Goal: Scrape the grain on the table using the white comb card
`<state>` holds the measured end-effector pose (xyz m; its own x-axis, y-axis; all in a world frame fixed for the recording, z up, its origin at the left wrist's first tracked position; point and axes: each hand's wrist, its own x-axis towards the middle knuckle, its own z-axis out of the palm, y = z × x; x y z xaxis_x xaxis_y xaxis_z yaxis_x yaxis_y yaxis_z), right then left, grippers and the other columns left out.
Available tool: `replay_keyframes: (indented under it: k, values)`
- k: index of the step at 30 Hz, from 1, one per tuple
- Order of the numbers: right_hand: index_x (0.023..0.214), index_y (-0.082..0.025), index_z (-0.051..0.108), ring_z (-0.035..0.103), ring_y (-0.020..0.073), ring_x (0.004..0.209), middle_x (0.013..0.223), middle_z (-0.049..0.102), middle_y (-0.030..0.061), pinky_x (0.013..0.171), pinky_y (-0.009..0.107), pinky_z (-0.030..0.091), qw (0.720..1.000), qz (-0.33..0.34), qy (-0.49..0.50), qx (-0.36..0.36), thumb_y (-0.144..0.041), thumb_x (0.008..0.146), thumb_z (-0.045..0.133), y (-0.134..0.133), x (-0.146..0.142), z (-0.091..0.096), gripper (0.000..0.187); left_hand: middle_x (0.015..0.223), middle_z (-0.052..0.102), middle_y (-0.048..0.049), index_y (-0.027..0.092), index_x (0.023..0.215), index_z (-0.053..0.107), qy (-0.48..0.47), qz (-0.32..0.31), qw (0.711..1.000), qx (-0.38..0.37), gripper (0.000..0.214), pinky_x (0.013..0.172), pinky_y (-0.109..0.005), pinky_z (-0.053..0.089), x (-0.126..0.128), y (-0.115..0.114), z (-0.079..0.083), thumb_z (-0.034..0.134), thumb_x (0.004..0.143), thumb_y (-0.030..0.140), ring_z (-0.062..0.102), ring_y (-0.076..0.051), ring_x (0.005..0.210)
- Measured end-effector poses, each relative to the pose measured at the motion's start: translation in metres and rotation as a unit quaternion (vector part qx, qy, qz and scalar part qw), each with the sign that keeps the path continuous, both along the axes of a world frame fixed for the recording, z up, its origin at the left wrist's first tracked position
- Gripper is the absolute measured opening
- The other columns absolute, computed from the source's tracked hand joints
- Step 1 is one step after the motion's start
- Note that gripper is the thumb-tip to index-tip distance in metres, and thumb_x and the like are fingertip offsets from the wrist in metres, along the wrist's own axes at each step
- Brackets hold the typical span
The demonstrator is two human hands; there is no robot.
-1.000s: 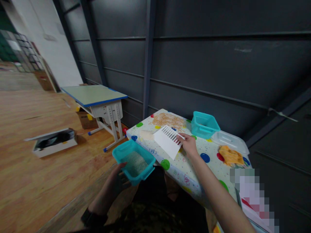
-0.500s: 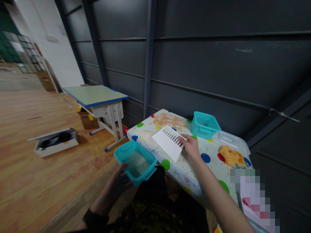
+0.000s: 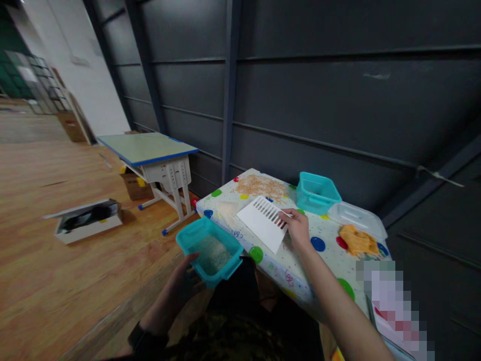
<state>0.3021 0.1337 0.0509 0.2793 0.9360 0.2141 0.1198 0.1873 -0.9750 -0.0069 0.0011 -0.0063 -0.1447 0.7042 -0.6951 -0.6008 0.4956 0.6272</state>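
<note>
My left hand grips the near edge of a teal tub with white grains in it, held beside the left edge of the spotted table. My right hand is closed on a white slotted scraper resting on the tabletop. A faint patch of white grains lies by the scraper's left edge, and a heap of brown grains spreads at the table's far corner.
A second teal tub, a clear lid and an orange cloth sit on the right of the table. A blue-edged desk and an open box stand on the wooden floor to the left. A dark wall runs behind.
The scraper and my right hand have shifted slightly right and toward me on the table. The teal tub in my left hand has barely moved.
</note>
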Motion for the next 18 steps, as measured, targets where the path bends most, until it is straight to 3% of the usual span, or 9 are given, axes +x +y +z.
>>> replay_keyframes:
  k: [3,10,18]
  values:
    - [0.071,-0.019,0.074,0.059,0.0192,0.051,0.057,0.068,0.0027,0.053,0.030,0.042,1.000,0.004,-0.019,-0.002,-0.047,0.063,0.080,0.000,0.003,-0.002,0.030,0.075,0.072,-0.0056,0.017,0.100,0.062,-0.004,0.000,1.000,0.008,0.016,0.062,-0.040,0.062,0.000,-0.001,-0.001,0.069,0.092,0.030,0.072,-0.024,0.068]
    - [0.071,-0.020,0.072,0.060,0.0188,0.052,0.058,0.069,0.0027,0.052,0.029,0.043,0.995,0.100,0.002,-0.028,-0.047,0.060,0.085,-0.010,-0.012,0.001,0.032,0.073,0.073,-0.0066,0.017,0.096,0.063,-0.012,-0.009,1.000,-0.003,0.014,0.059,-0.038,0.061,0.002,-0.001,0.003,0.068,0.092,0.029,0.072,-0.025,0.065]
    - [0.071,-0.018,0.071,0.058,0.0173,0.048,0.055,0.067,0.0020,0.049,0.027,0.042,0.995,0.092,0.026,-0.036,-0.044,0.058,0.087,-0.009,-0.007,0.003,0.032,0.078,0.075,-0.0092,0.015,0.097,0.065,-0.018,-0.009,1.000,0.002,0.017,0.061,-0.040,0.062,0.001,-0.001,0.002,0.069,0.091,0.030,0.074,-0.026,0.069]
